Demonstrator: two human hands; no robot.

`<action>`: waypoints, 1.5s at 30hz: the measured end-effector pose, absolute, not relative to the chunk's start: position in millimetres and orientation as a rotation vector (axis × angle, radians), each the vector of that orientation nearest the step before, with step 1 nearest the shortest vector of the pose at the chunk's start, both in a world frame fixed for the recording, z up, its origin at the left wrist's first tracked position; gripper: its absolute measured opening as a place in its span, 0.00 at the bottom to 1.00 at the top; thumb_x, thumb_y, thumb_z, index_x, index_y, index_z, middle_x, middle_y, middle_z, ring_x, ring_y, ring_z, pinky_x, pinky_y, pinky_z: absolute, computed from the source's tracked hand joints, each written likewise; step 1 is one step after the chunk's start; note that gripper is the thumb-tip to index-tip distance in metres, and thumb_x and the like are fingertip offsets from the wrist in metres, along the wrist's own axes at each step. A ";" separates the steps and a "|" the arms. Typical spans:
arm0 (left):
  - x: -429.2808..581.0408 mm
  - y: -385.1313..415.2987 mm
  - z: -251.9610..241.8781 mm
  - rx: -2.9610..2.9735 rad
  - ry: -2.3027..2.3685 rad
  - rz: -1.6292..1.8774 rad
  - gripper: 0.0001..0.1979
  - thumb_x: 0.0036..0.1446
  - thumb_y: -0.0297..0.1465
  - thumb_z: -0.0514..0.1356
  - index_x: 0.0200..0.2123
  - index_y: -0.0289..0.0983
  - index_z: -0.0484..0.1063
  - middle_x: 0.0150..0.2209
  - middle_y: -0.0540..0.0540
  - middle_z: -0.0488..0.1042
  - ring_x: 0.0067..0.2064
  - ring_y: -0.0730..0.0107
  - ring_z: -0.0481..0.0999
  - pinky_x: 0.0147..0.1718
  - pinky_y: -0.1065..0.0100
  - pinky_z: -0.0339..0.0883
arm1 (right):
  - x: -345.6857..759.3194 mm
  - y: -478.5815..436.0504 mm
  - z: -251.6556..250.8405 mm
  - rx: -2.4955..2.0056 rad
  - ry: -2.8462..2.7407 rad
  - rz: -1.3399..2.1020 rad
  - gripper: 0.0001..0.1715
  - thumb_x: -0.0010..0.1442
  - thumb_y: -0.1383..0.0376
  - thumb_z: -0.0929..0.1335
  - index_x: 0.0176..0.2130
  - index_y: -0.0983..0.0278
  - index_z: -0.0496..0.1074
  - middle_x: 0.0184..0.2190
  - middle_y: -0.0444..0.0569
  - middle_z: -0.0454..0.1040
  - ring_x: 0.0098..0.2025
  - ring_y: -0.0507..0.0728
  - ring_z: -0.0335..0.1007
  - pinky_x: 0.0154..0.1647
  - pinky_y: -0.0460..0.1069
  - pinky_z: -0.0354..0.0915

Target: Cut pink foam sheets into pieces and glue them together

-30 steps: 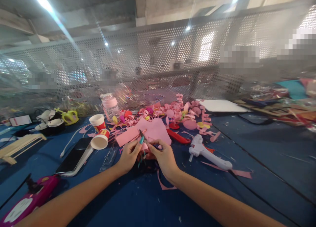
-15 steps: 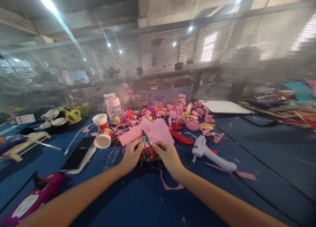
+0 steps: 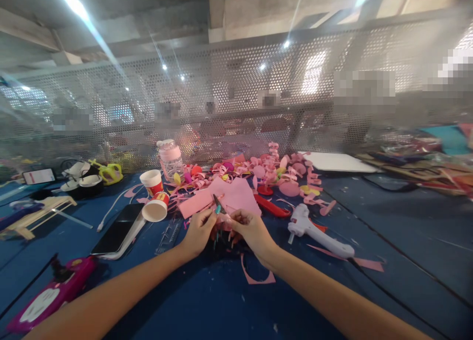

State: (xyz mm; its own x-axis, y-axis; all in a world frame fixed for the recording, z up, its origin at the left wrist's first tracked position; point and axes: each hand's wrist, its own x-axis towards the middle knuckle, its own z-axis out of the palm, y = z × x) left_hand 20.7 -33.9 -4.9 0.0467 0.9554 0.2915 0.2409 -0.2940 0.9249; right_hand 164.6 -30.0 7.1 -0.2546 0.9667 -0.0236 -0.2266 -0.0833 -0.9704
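Observation:
My left hand is closed in a pinch, its thumb against a dark, pointed metal blade that sticks up between the hands. Whether the blade belongs to scissors or another tool cannot be made out. A small pink paper piece spans the gap between my hands, and my right hand pinches its right side. Just beyond my fingertips lie larger pink paper sheets. The area below the fingers is dark and partly hidden.
A heap of pink paper curls and discs lies beyond the sheets. To the right are a red-handled tool and a white glue gun with its cord. Paper cups, a phone and a magenta device are leftward.
My right thumb and fingers have shifted slightly right, away from the blade. More of the small pink paper now shows between my hands. My left hand has barely moved.

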 end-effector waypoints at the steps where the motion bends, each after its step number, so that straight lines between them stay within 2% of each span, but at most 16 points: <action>1: 21.0 -33.9 -4.5 1.621 1.217 1.294 0.17 0.54 0.39 0.52 0.18 0.36 0.61 0.12 0.55 0.61 0.15 0.76 0.60 0.16 0.74 0.50 | 164.7 -29.1 6.3 -0.931 -1.199 1.535 0.23 0.34 0.52 0.74 0.21 0.65 0.64 0.13 0.37 0.65 0.14 0.47 0.62 0.11 0.42 0.60; 8: 20.0 -33.8 -4.6 1.629 1.180 1.314 0.15 0.55 0.40 0.52 0.23 0.36 0.64 0.16 0.54 0.64 0.16 0.75 0.63 0.17 0.74 0.53 | 167.4 -24.4 4.8 -0.908 -1.416 1.454 0.22 0.40 0.50 0.72 0.22 0.65 0.64 0.17 0.38 0.65 0.16 0.45 0.55 0.13 0.41 0.59; 11: 19.5 -35.3 -3.5 1.662 1.172 1.317 0.16 0.56 0.41 0.51 0.23 0.36 0.64 0.15 0.54 0.64 0.17 0.74 0.63 0.18 0.73 0.54 | 169.4 -23.3 4.2 -0.902 -1.523 1.375 0.22 0.42 0.50 0.71 0.22 0.64 0.63 0.17 0.39 0.64 0.18 0.47 0.57 0.14 0.42 0.59; 15: 19.5 -37.2 -1.6 1.755 1.156 1.374 0.16 0.57 0.38 0.50 0.22 0.35 0.64 0.19 0.52 0.66 0.22 0.74 0.65 0.23 0.73 0.57 | 171.9 -22.1 3.1 -0.866 -1.651 1.291 0.20 0.47 0.51 0.69 0.24 0.64 0.62 0.19 0.40 0.65 0.22 0.49 0.62 0.18 0.42 0.59; 21: 19.8 -34.7 -2.8 1.697 1.065 1.268 0.16 0.55 0.40 0.51 0.21 0.36 0.64 0.17 0.52 0.65 0.21 0.73 0.64 0.23 0.72 0.58 | 176.7 -19.6 5.5 -0.809 -1.835 1.266 0.18 0.50 0.53 0.68 0.22 0.64 0.63 0.21 0.41 0.63 0.23 0.49 0.59 0.23 0.44 0.58; 25: 19.3 -33.7 -2.9 1.645 0.941 1.103 0.17 0.53 0.43 0.53 0.21 0.36 0.63 0.19 0.51 0.67 0.21 0.73 0.65 0.21 0.72 0.59 | 179.8 -20.9 8.9 -0.859 -1.955 1.059 0.19 0.47 0.54 0.70 0.20 0.64 0.62 0.27 0.44 0.62 0.28 0.51 0.61 0.28 0.47 0.60; 29: 18.6 -34.0 -3.0 1.661 0.952 1.109 0.19 0.53 0.44 0.53 0.20 0.35 0.62 0.18 0.52 0.66 0.21 0.74 0.65 0.21 0.73 0.59 | 181.4 -22.6 8.1 -0.950 -1.991 0.862 0.20 0.46 0.53 0.71 0.27 0.63 0.61 0.29 0.44 0.60 0.29 0.52 0.61 0.30 0.48 0.62; 32: 18.4 -33.6 -3.7 1.639 0.973 1.190 0.19 0.52 0.45 0.54 0.21 0.35 0.64 0.19 0.52 0.66 0.22 0.74 0.66 0.22 0.73 0.60 | 182.3 -25.4 8.4 -1.055 -1.972 0.503 0.24 0.45 0.50 0.70 0.30 0.62 0.58 0.32 0.46 0.60 0.30 0.54 0.61 0.31 0.50 0.62; 35: 18.9 -33.8 -3.6 1.577 0.963 1.240 0.19 0.52 0.45 0.54 0.22 0.35 0.65 0.18 0.52 0.67 0.20 0.73 0.67 0.21 0.72 0.62 | 182.2 -30.0 11.7 -1.161 -2.020 0.197 0.23 0.48 0.48 0.68 0.28 0.62 0.57 0.30 0.48 0.60 0.29 0.55 0.60 0.29 0.50 0.61; 37: 19.7 -34.7 -2.6 1.553 0.936 1.250 0.18 0.52 0.45 0.55 0.23 0.35 0.66 0.18 0.52 0.68 0.19 0.73 0.68 0.20 0.72 0.62 | 181.4 -32.9 13.9 -1.208 -2.058 0.112 0.22 0.51 0.48 0.65 0.24 0.61 0.57 0.27 0.47 0.62 0.28 0.55 0.60 0.27 0.49 0.59; 40: 21.1 -36.5 -0.6 1.526 0.914 1.306 0.17 0.53 0.43 0.56 0.24 0.35 0.68 0.19 0.52 0.70 0.19 0.72 0.69 0.21 0.72 0.64 | 179.4 -35.1 14.8 -1.329 -2.036 0.191 0.24 0.52 0.46 0.63 0.21 0.62 0.57 0.21 0.46 0.64 0.25 0.54 0.60 0.23 0.47 0.54; 45: 21.6 -37.8 0.1 1.506 0.883 1.361 0.15 0.54 0.41 0.56 0.27 0.34 0.72 0.24 0.49 0.73 0.22 0.72 0.72 0.25 0.71 0.67 | 175.4 -35.3 13.3 -1.385 -1.919 0.577 0.29 0.51 0.43 0.62 0.17 0.63 0.59 0.15 0.43 0.62 0.20 0.50 0.58 0.20 0.45 0.50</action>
